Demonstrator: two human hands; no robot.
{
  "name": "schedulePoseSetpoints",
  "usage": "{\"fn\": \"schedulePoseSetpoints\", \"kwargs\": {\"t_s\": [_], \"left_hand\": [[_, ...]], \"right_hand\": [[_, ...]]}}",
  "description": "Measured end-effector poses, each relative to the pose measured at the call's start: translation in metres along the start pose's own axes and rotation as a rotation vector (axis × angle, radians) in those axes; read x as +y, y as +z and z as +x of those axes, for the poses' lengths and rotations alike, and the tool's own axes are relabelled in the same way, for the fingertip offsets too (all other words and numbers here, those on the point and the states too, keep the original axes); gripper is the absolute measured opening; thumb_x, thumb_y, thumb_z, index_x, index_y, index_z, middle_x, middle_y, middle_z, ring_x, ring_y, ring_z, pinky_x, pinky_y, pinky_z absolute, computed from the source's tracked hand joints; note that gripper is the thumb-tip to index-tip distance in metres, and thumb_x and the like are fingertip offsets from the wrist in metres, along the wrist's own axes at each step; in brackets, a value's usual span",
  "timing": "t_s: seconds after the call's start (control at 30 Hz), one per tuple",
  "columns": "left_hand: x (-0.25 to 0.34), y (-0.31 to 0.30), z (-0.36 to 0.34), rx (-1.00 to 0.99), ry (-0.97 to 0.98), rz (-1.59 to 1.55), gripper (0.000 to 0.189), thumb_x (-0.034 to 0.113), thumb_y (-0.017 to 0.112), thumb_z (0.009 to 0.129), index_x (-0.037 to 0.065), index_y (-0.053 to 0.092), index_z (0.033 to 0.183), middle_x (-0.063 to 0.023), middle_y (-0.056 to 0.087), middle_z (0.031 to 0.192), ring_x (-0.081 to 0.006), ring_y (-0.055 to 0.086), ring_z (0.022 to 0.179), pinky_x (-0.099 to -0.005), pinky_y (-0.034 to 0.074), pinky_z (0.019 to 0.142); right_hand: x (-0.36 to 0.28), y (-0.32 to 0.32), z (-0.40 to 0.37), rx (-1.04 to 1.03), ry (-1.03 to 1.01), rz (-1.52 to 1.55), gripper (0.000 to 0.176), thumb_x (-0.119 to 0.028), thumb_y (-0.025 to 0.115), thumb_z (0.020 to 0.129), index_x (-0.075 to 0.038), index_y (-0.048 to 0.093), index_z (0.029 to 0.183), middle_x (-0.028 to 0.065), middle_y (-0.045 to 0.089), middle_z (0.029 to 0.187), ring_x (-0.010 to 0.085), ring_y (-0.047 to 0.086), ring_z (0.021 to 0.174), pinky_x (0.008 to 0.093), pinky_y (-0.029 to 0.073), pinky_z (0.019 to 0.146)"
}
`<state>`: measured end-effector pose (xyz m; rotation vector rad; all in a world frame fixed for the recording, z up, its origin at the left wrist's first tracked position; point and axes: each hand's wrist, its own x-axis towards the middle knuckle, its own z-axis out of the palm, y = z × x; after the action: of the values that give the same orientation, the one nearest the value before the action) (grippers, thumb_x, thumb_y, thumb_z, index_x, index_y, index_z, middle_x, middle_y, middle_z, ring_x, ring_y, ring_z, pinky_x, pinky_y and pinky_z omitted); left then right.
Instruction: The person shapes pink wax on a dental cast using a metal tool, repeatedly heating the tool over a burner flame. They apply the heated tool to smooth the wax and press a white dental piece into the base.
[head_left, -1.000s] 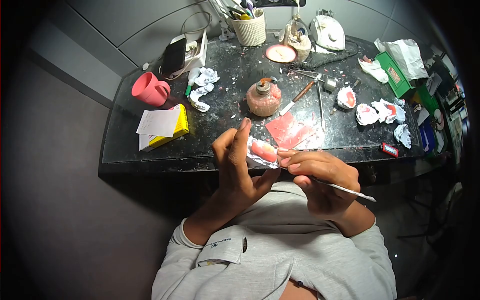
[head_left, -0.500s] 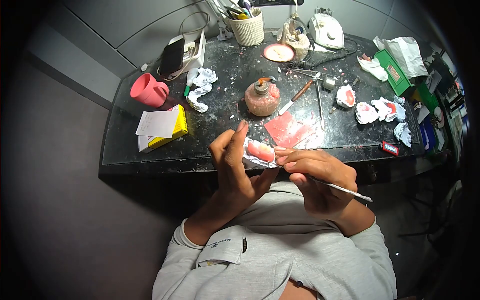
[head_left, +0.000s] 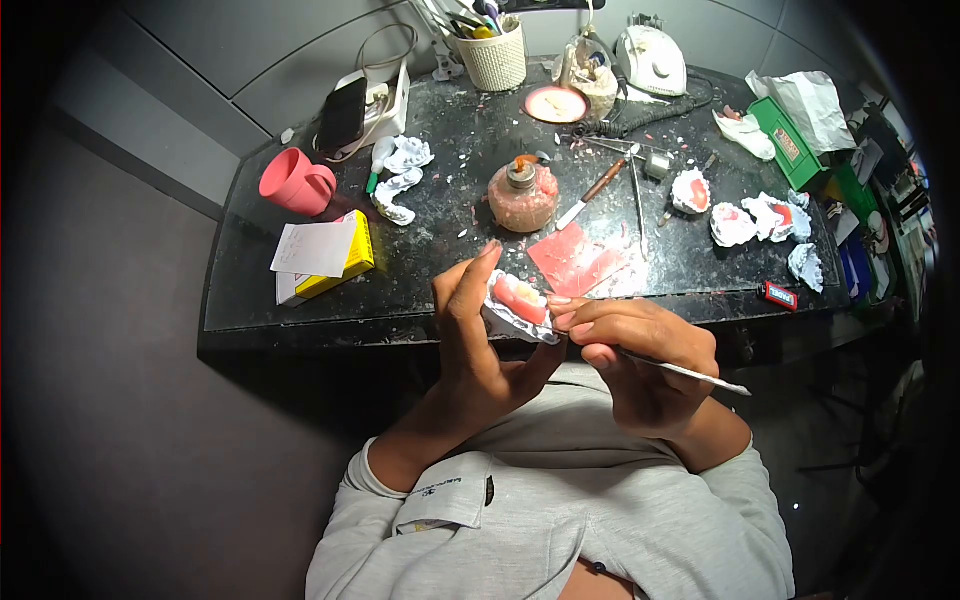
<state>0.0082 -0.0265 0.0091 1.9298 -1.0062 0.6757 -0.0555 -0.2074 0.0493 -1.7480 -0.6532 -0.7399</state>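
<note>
One white tooth model (head_left: 520, 300) with pink gums sits in the middle of the frame, by the near edge of the black table (head_left: 440, 270). The left hand (head_left: 470, 340) grips it tight. The right hand (head_left: 640, 360) pinches a thin metal tool (head_left: 690, 375) right beside the model. Just above lie a pink sheet (head_left: 575, 260) and a round lamp (head_left: 523, 195). A pink cup (head_left: 295, 182) stands at the upper left.
</note>
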Motion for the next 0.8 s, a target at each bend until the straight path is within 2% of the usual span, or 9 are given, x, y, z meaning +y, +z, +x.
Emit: {"fn": "schedulePoseSetpoints", "kwargs": {"t_s": [0.03,0.1,0.43,0.63,0.7,0.8], "left_hand": [[0.002,0.0,0.0,0.0,0.0,0.0,0.093,0.035,0.082,0.081,-0.008,0.028,0.143,-0.0146,0.041,0.119,-0.0182,0.05,0.096,-0.0296,0.045,0.083],[0.006,0.001,0.0,0.026,-0.056,-0.097,0.083,0.025,0.082,0.08,-0.011,0.035,0.139,-0.0248,0.047,0.126,-0.0337,0.051,0.107,-0.0415,0.045,0.089],[0.008,0.0,0.001,-0.025,-0.124,-0.236,0.079,0.016,0.079,0.08,-0.01,0.034,0.139,-0.023,0.047,0.12,-0.0311,0.052,0.105,-0.0386,0.046,0.087],[0.008,-0.004,0.003,-0.091,-0.171,-0.341,0.083,0.019,0.081,0.079,-0.009,0.033,0.141,-0.0201,0.049,0.115,-0.0279,0.053,0.1,-0.0372,0.046,0.087],[0.009,-0.006,0.003,-0.157,-0.236,-0.396,0.084,0.023,0.08,0.08,-0.009,0.033,0.142,-0.0211,0.05,0.118,-0.0282,0.055,0.102,-0.0381,0.046,0.089],[0.005,-0.009,0.004,-0.207,-0.207,-0.377,0.085,0.027,0.078,0.081,-0.009,0.032,0.143,-0.0233,0.049,0.124,-0.0307,0.055,0.11,-0.0398,0.045,0.095]], "right_hand": [[0.0,0.0,0.0,0.002,0.01,0.002,0.017,0.006,0.07,0.085,0.005,0.067,0.102,0.015,0.072,0.096,0.0289,0.072,0.094,0.0359,0.059,0.082],[0.0,0.0,-0.001,0.003,0.021,0.004,0.017,0.006,0.07,0.085,0.004,0.068,0.102,0.0147,0.072,0.096,0.0287,0.072,0.093,0.0359,0.058,0.082],[0.0,-0.001,0.001,0.02,0.04,0.047,0.014,0.006,0.069,0.086,0.006,0.068,0.1,0.0162,0.072,0.094,0.0291,0.073,0.092,0.0363,0.058,0.081],[-0.001,-0.003,0.001,0.03,0.071,0.057,0.012,0.006,0.069,0.086,0.006,0.068,0.098,0.0169,0.073,0.093,0.0289,0.073,0.09,0.0356,0.058,0.079],[-0.001,-0.003,0.001,0.031,0.078,0.06,0.011,0.005,0.069,0.086,0.006,0.069,0.097,0.0169,0.073,0.092,0.0287,0.073,0.089,0.0352,0.058,0.078],[0.001,-0.004,0.0,0.032,0.061,0.03,0.011,0.004,0.069,0.087,0.007,0.068,0.097,0.0168,0.073,0.091,0.0287,0.073,0.087,0.0345,0.058,0.077]]}}
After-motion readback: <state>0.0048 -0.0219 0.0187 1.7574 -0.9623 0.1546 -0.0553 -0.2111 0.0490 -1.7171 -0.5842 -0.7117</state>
